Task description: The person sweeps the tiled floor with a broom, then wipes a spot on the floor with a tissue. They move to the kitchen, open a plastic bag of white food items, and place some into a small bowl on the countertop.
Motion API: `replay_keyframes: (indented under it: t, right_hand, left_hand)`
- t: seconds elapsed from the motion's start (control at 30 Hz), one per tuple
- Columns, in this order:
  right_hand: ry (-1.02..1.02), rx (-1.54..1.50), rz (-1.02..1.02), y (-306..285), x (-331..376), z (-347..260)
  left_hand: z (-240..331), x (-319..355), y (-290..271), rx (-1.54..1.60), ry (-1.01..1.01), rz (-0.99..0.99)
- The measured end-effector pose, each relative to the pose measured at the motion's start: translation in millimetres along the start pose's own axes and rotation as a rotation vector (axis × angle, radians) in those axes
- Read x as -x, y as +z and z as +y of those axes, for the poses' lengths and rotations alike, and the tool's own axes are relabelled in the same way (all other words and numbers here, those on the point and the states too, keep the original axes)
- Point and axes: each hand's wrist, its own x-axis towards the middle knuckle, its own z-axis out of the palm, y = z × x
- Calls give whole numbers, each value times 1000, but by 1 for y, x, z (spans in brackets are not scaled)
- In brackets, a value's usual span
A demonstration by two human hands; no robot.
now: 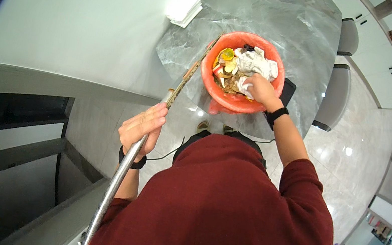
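A round bin (210,79) lined with a red plastic bag appears over the grey marbled table in front of me. Inside it lie fruit peels (230,65), brownish scraps and a large wad of crumpled white tissue (260,62). My right hand (260,89) reaches in over the right rim, its fingers closed on a smaller white tissue (243,86). To the left, my left hand (143,127) is wrapped round a silver metal pole (119,177). A narrow brownish-gold strip (190,75) runs from near the pole's upper end to the bin's left rim.
The marbled table (313,49) has a stack of white napkins (186,8) at its left edge. A flat black slab (288,91) lies beside the bin. Grey chairs (335,98) stand to the right, before white cabinets (379,64). A pale wall (94,21) rises on the left.
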Motion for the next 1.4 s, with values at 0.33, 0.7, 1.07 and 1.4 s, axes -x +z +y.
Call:
replay_keyframes:
  t: [0.33,0.7,1.07,1.4]
  right_hand:
    - [247,-1709,263,-38,8,-29]
    - [480,-234,353,-23,5,-23]
    - [446,-1305,325,-41,23,-13]
    - [250,-1882,429,-64,25,-46]
  left_hand:
    - [-23,-5,-9,36,-1,38]
    - [-57,-32,3,143,43,-79]
    - [-29,-33,12,91,76,-39]
    - [-38,-31,5,115,42,4]
